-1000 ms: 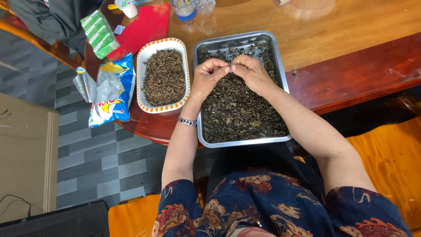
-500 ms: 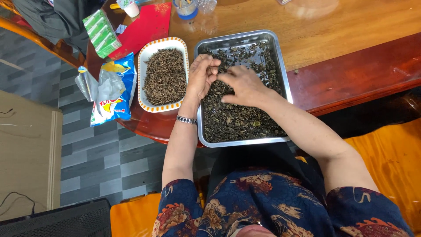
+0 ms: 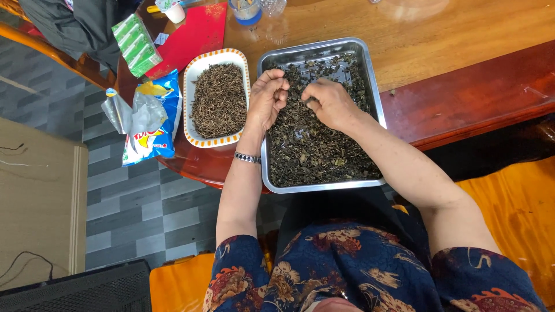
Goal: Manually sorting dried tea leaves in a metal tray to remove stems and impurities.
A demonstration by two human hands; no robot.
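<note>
While bent over one steel tray (image 3: 374, 110) of dark dried leaves (image 3: 315, 147) at counter (image 3: 462, 34) edge: left hand (image 3: 267, 103) curled shut on picked bits, right hand (image 3: 330, 103) pinching into the heap. Risk: bits dropped short of the dish. Beyond: one orange-rimmed dish (image 3: 243, 63) of stems (image 3: 218, 99), one snack bag (image 3: 151, 124), one green carton pack (image 3: 136, 45)

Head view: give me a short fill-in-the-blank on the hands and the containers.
1. Both hands, left hand and right hand, work over the rectangular ____ tray of dark dried leaves.
2. The oval white dish with orange-dotted rim lies on the tray's ____ side.
3. A bracelet circles the ____ wrist.

Missing: metal; left; left
</note>
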